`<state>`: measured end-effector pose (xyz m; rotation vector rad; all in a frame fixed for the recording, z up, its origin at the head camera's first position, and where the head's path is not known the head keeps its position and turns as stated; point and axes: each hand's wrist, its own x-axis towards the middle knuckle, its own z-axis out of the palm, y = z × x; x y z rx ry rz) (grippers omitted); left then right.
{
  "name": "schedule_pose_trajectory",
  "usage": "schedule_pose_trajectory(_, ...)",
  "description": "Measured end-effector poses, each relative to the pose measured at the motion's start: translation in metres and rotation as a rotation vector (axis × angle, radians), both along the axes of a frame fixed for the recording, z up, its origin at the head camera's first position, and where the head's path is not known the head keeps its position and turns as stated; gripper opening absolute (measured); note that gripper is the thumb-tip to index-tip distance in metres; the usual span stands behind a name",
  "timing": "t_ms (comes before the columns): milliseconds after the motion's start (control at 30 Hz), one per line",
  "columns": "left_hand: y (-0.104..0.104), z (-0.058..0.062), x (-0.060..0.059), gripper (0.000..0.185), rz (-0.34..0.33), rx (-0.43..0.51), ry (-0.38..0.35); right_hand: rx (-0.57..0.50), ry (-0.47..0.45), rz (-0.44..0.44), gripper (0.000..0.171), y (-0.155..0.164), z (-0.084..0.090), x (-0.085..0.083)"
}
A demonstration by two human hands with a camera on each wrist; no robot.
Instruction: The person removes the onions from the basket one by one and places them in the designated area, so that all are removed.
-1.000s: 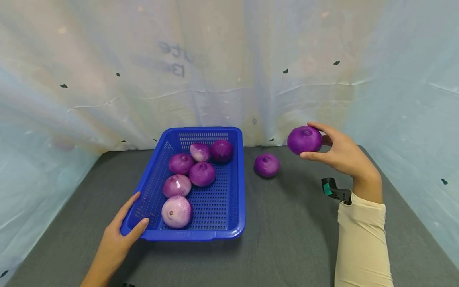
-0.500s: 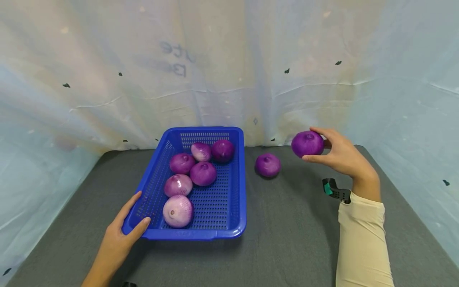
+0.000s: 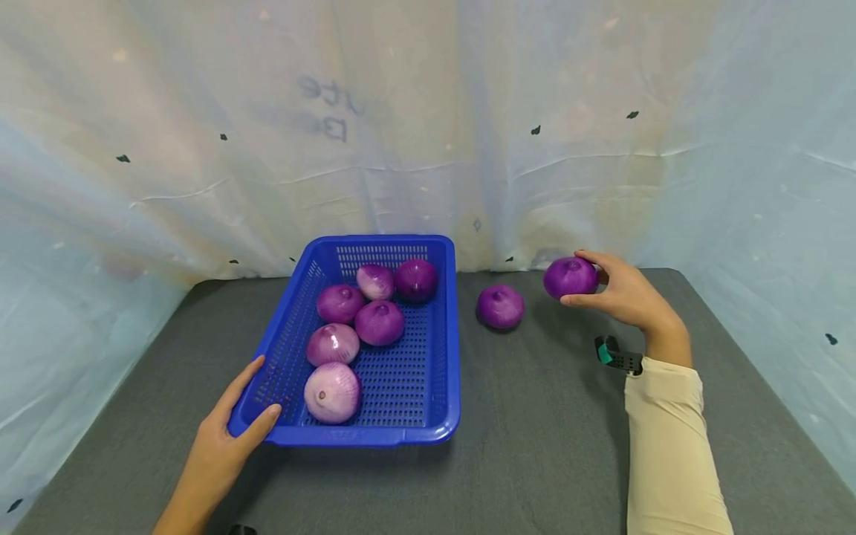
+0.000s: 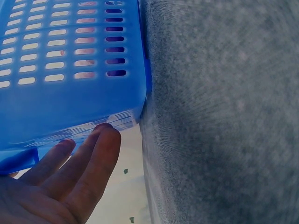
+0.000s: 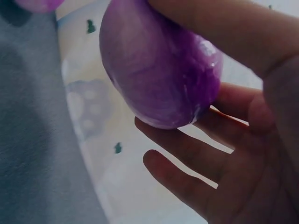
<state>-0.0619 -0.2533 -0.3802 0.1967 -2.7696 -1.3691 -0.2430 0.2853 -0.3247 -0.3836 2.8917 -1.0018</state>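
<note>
Pinching is noted at the right hand [image 3: 623, 294]: a purple onion [image 3: 570, 278] is held between thumb and parted fingers, right of a second onion [image 3: 500, 307]. The near left corner of the blue basket [image 3: 361, 437] is gripped by the left hand [image 3: 221, 443].

A dark grey tabletop [image 3: 535, 468] with a fine, cloth-like grain spreads across the lower part of the head view. Behind its far edge hangs a pale, creased sheet [image 3: 414, 82] in washed cream and lilac, turning light blue toward both sides. Small dark flecks [image 3: 536, 130] dot it, and faint, reversed-looking lettering [image 3: 328, 111] sits left of centre. Lower down is a small diamond mark [image 3: 478, 224]; the right wrist view shows a blurred, greyish paw-like motif [image 5: 88, 109]
</note>
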Motion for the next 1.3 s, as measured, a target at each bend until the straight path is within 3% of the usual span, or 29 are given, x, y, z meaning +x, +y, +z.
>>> schedule_pose_trajectory(400,-0.001,-0.002,0.001,0.070,-0.003,-0.010,0.003,0.029,-0.117,-0.007,0.099,0.005,-0.026,-0.010)
schedule_pose_trajectory(633,-0.004,-0.002,0.001,0.070,-0.006,-0.005,-0.011,-0.001,-0.144,-0.009,0.097,0.003,-0.028,-0.010)
schedule_pose_trajectory(767,-0.003,-0.002,0.001,0.070,-0.005,-0.030,-0.003,0.034,-0.158,-0.014,0.097,0.001,-0.030,-0.010)
schedule_pose_trajectory(900,-0.004,-0.004,0.002,0.069,-0.029,-0.205,0.138,0.067,-0.167,-0.010,0.096,0.001,-0.033,-0.011)
schedule_pose_trajectory(1100,-0.013,-0.004,0.003,0.065,-0.094,-0.585,0.503,0.080,-0.166,-0.006,0.096,0.002,-0.037,-0.012)
schedule_pose_trajectory(1200,-0.013,-0.004,0.002,0.059,-0.082,-0.675,0.650,0.078,-0.167,-0.007,0.096,0.002,-0.039,-0.012)
schedule_pose_trajectory(1300,-0.009,-0.007,0.001,0.057,-0.037,-0.690,0.721,0.078,-0.170,-0.005,0.096,0.003,-0.041,-0.013)
